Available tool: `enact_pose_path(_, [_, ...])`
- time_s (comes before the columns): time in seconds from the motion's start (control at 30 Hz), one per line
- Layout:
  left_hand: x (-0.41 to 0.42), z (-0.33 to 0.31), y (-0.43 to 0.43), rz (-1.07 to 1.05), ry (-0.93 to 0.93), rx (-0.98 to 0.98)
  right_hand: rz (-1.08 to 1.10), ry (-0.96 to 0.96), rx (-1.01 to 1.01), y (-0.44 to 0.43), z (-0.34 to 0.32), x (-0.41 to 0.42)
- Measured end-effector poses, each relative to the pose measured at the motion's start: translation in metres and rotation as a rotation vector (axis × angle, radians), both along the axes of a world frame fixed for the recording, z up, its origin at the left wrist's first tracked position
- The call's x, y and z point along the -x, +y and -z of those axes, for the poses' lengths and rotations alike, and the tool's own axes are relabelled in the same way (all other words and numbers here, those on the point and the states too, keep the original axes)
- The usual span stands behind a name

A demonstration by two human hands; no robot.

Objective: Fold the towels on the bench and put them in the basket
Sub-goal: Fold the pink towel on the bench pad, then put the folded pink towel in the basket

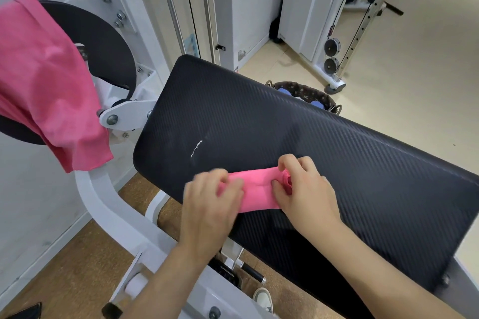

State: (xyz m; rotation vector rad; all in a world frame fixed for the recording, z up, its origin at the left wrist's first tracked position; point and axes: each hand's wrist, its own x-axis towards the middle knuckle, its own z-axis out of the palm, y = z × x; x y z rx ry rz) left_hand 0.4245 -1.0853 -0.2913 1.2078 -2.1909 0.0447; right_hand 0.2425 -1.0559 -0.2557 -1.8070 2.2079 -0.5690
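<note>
At the near edge of the black bench pad, a small pink towel is held between two hands, already reduced to a short, thick bundle. The step in hand is judged to be the last fold or roll. It would be done well if the two ends were kept level, the layers pressed flat against the pad, and the loose edge tucked under, so that the bundle does not spring open when it is lifted.

The right hand is closed on the towel's right end: the layered edge is pinched between thumb and bent fingers. The left hand is blurred; its fingers are bent over the towel's left end, but whether the cloth is pinched or only pressed cannot be told.

Beyond the far edge of the pad, a dark patterned basket is partly seen on the floor, with blue cloth inside. Well apart to the left, a second pink towel is draped unfolded over a round black pad on the white machine frame.
</note>
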Motion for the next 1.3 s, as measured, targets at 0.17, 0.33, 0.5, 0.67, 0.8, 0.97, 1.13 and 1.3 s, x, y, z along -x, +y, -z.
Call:
enact_pose_path(0.17, [0.006, 0.017, 0.011, 0.192, -0.184, -0.065, 0.010, 0.010, 0.025, -0.001, -0.001, -0.002])
enact_pose_path(0.33, [0.013, 0.024, 0.002, 0.142, -0.204, -0.036, -0.274, 0.356, 0.289, 0.011, 0.003, 0.001])
enact_pose_path(0.5, [0.021, 0.005, -0.014, 0.116, -0.282, -0.093, -0.477, 0.517, 0.096, 0.012, -0.004, 0.022])
enact_pose_path(0.67, [0.019, -0.056, -0.023, 0.017, -0.048, -0.671, -0.326, 0.032, -0.028, -0.003, -0.046, 0.028])
enact_pose_path(0.8, [0.014, -0.093, 0.005, 0.160, 0.249, -1.186, -0.126, -0.724, -0.185, 0.018, -0.085, 0.040])
enact_pose_path(0.97, [0.040, -0.128, 0.058, 0.462, 0.448, -1.263, -0.155, -0.812, -0.181, 0.066, -0.101, 0.049])
enact_pose_path(1.13, [0.101, -0.151, 0.112, 0.258, 0.883, -1.062, -0.162, -0.951, -0.184, 0.132, -0.105, 0.089])
enact_pose_path(1.3, [0.164, -0.145, 0.169, 0.179, 1.163, -1.053, -0.108, -0.684, -0.104, 0.226, -0.116, 0.139])
